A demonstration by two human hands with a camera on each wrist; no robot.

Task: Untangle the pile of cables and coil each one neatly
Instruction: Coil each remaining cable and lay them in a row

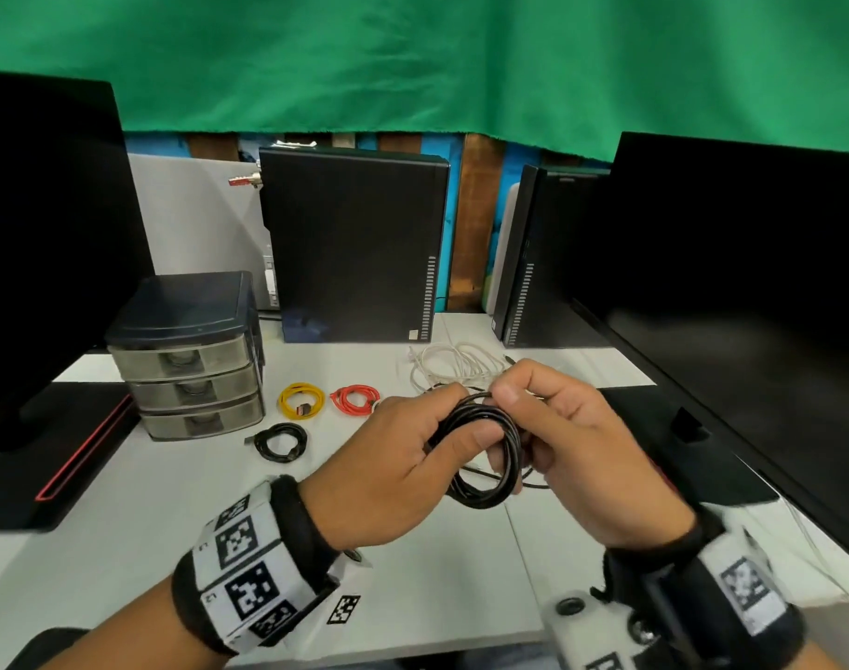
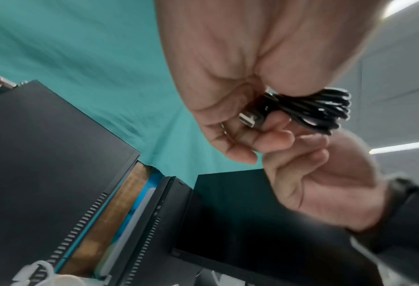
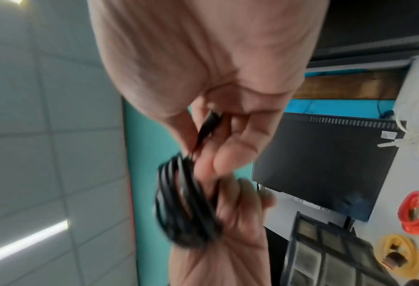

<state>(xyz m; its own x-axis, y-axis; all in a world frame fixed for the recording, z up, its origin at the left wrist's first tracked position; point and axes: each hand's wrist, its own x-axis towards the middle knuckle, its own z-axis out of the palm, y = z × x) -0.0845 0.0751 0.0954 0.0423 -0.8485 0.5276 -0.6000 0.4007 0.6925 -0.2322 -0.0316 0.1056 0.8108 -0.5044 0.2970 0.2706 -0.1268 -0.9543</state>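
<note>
A coil of black cable (image 1: pixel 485 456) hangs between both hands above the white table (image 1: pixel 171 515). My left hand (image 1: pixel 403 471) grips the coil with thumb across the loops; the left wrist view shows the bundle (image 2: pixel 321 110) and its metal USB plug (image 2: pixel 249 120) held in the fingers. My right hand (image 1: pixel 572 442) pinches the cable at the top of the coil, seen blurred as the black cable (image 3: pixel 186 205) in the right wrist view. Coiled on the table lie a yellow cable (image 1: pixel 301 401), an orange cable (image 1: pixel 355 399) and a small black cable (image 1: pixel 281 441). A loose white cable pile (image 1: pixel 453 365) lies behind the hands.
A grey three-drawer organiser (image 1: pixel 190 360) stands at the left. Two black computer towers (image 1: pixel 354 249) (image 1: pixel 533 263) stand at the back, and dark monitors (image 1: pixel 50 258) (image 1: pixel 751 292) flank the table. A green cloth (image 1: pixel 412 55) hangs behind.
</note>
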